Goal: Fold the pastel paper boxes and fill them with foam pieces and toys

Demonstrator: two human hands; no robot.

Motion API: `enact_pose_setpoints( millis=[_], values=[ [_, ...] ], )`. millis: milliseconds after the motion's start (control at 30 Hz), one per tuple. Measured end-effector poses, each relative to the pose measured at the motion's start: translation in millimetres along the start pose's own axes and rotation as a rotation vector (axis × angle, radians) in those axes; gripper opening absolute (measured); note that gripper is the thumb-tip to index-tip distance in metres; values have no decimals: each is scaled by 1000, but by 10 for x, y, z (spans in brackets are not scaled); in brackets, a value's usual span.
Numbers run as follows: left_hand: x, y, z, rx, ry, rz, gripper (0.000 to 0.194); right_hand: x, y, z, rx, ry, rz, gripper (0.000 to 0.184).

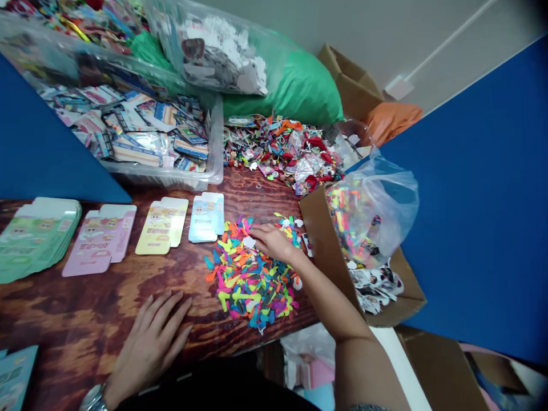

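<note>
My left hand (152, 334) lies flat on the wooden table (115, 297), its fingers spread and nothing in them. Over the far part of a heap of small, bright uninflated balloons (252, 279), my right hand (272, 241) reaches in from the right with fingers stretched to the left. Its fingertips touch or hover just above the heap, beside a white paper piece (249, 242); exact contact cannot be made out. Left of the heap lie flattened small boxes: blue (204, 220), yellow (161, 228), pink (100, 242) and a green stack (38, 237).
A cardboard box (325, 240) on the right holds a plastic bag of balloons (363, 211) and printed cutouts (379, 285). Behind are a heap of mixed trinkets (282, 145), a clear bin of printed packets (214, 148) and a green sack (306, 85). Blue panels (462, 188) flank the table.
</note>
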State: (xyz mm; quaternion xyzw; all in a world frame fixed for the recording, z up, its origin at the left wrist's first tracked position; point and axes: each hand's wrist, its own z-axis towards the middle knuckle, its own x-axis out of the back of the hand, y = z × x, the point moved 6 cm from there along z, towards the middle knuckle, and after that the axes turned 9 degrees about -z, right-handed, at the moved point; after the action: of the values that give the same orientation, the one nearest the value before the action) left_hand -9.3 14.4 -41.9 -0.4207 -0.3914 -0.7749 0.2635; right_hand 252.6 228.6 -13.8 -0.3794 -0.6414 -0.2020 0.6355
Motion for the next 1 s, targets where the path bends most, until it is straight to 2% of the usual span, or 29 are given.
enact_pose_setpoints(
  millis=[67, 133, 233, 300, 367, 467, 567, 633, 733, 867, 1000],
  values=[
    [-11, -9, -12, 5, 6, -4, 52, 95, -21, -20, 22, 5, 48, 34],
    [-27, -18, -24, 7, 12, -4, 53, 227, 69, 51, 0, 54, 84, 32],
    [-54, -25, -40, -5, 9, 11, 54, 306, 425, 321, -229, 143, 454, 35],
    [-65, -26, -49, -10, -3, 21, 55, 227, 652, 568, -364, 137, 751, 38],
    [-62, -32, -57, 1, -6, 20, 55, 172, 831, 820, -420, 143, 869, 42],
    [-58, -40, -61, 25, -17, 4, 56, 215, 1112, 1035, -509, 285, 867, 40],
    [-59, -47, -59, 27, -19, -10, 55, 329, 1257, 969, -525, 416, 764, 39],
    [-62, -54, -59, 24, -15, -15, 54, 376, 1205, 824, -437, 357, 569, 36],
    [-70, -66, -64, 22, -11, -27, 53, 337, 1064, 526, -319, 157, 283, 21],
    [-69, -71, -63, 30, -8, -23, 55, 266, 997, 220, -318, 53, 179, 6],
    [-48, -55, -48, 22, -5, -30, 55, 180, 934, 145, -310, -14, 116, 4]
  ],
)
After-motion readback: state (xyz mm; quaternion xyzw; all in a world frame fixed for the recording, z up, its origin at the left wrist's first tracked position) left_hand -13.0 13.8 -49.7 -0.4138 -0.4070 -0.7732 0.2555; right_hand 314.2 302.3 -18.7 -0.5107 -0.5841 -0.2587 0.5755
